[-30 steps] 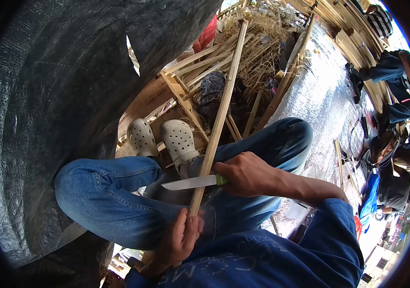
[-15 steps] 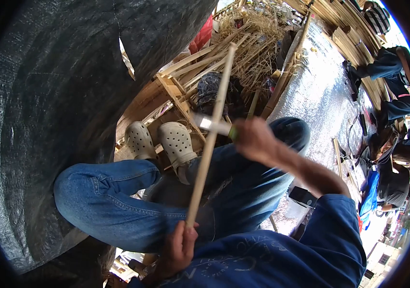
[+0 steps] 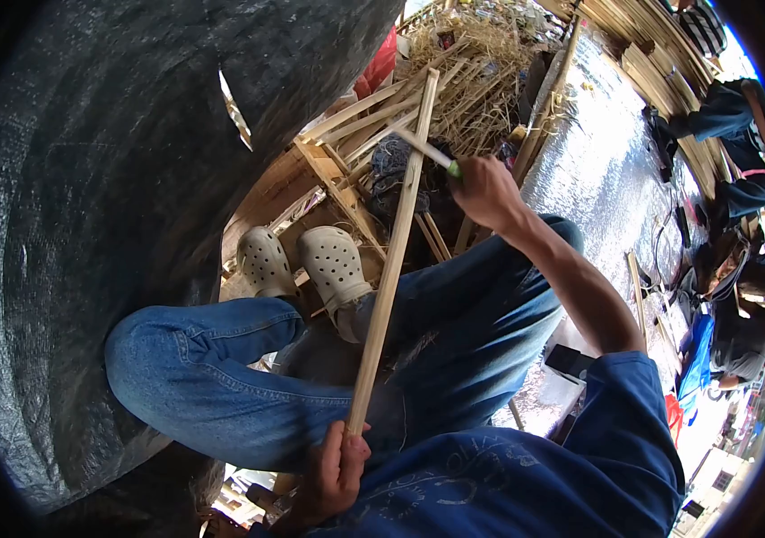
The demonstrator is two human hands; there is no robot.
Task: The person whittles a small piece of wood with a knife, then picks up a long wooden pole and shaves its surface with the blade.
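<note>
A long, pale wooden stick [image 3: 393,269] slants up and away across my legs. My left hand [image 3: 334,471] is wrapped round its near end, close to my shirt. Higher up, my right hand [image 3: 484,190] grips a knife [image 3: 427,149] by its green handle. The blade lies across the stick near the far end and appears to touch it. My jeans [image 3: 212,377] and beige clogs [image 3: 330,264] are below the stick.
A dark tarp [image 3: 95,224] hangs along the left. Wood strips and shavings [image 3: 472,81] are heaped ahead. To the right lies a shiny silver sheet [image 3: 597,152], with a phone [image 3: 569,361] near my elbow. Other people [image 3: 741,152] sit at the far right.
My right hand and the knife have moved farther along the stick, toward its far end. My left hand keeps its hold on the near end.
</note>
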